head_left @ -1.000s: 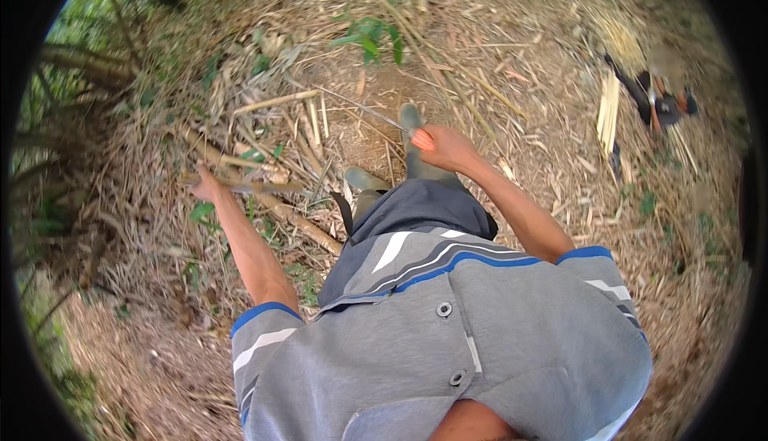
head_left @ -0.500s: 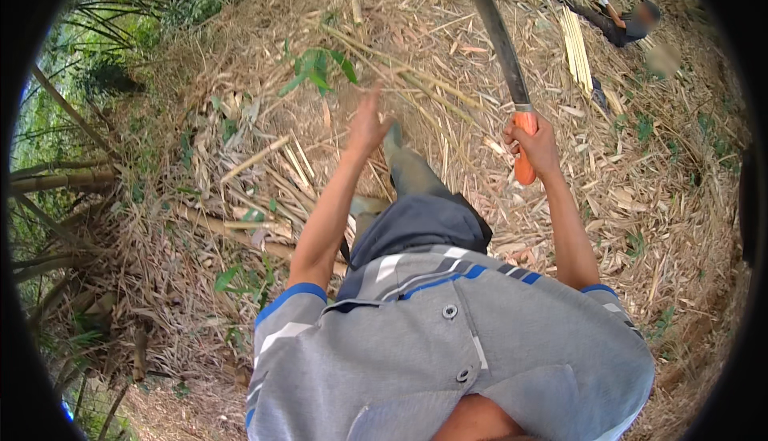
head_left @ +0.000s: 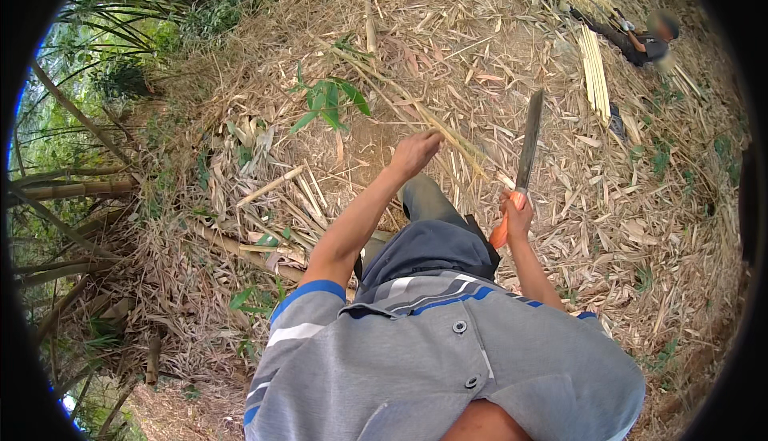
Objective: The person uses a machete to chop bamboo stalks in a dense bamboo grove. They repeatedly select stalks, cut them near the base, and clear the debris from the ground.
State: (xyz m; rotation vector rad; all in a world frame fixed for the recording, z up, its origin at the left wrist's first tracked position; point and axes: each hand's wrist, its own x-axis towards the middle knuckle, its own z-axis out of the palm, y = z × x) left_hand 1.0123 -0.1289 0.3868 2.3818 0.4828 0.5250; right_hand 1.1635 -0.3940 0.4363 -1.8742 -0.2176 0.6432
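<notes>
My left hand (head_left: 418, 154) reaches forward over the ground, its fingers closed at the side of thin, yellowish bamboo stalks (head_left: 400, 93). The fingertips hide the exact grip; the stalks slant from far left down toward the right. In my right hand (head_left: 518, 215) is a machete (head_left: 529, 141), held by its orange handle. Its long dark blade points up and away from me, just right of the stalks' near end.
A green leafy sprig (head_left: 328, 103) lies left of the stalks. Cut bamboo pieces (head_left: 272, 186) litter the dry leaves at left. Thick bamboo culms (head_left: 76, 191) stand at the left edge. A bundle of pale strips (head_left: 594, 73) lies far right, near another person (head_left: 632, 39).
My left hand has moved right and closed at the stalks, which have swung to a steeper slant. My right hand has lowered the machete toward me.
</notes>
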